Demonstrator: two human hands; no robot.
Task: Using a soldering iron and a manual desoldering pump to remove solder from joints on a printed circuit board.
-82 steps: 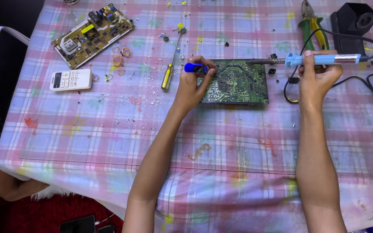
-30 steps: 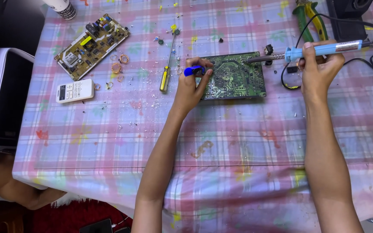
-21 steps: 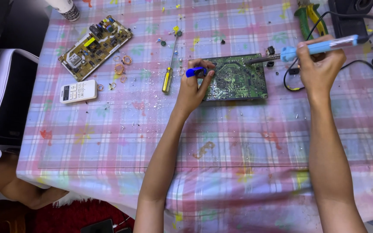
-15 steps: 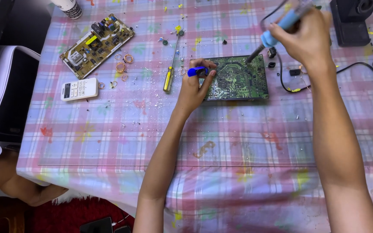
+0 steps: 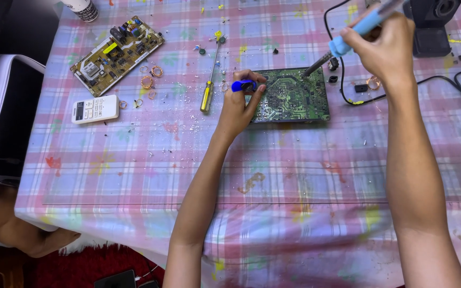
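The right hand (image 5: 382, 45) has its fingers wrapped tight around the blue handle of a soldering iron (image 5: 348, 37), held at a slant with the metal tip coming down onto the far right corner of the green circuit board (image 5: 289, 96). Whether the tip actually touches the board cannot be told from this height. The iron's black cord (image 5: 342, 80) loops down past the board's right edge and trails off toward the right edge of the table (image 5: 134, 170).

The left hand (image 5: 238, 104) rests on the board's left end, fingers pinched together on a small blue tool (image 5: 243, 86), and seems to pin the board down. The board lies solder side up, near the middle of the table's far half.

As a judgement, the solder work is mid-course: small loose parts (image 5: 361, 88) and copper coils (image 5: 148, 81) lie scattered around, which suggests some pieces are already off, while the board is not set aside and the iron is in use.

Further out, a yellow-handled screwdriver (image 5: 209, 85) lies just left of the hand. Toward the far left corner sit a second, tan circuit board (image 5: 116, 53) and a white remote control (image 5: 95, 109). A black stand (image 5: 430, 24) sits at the far right.
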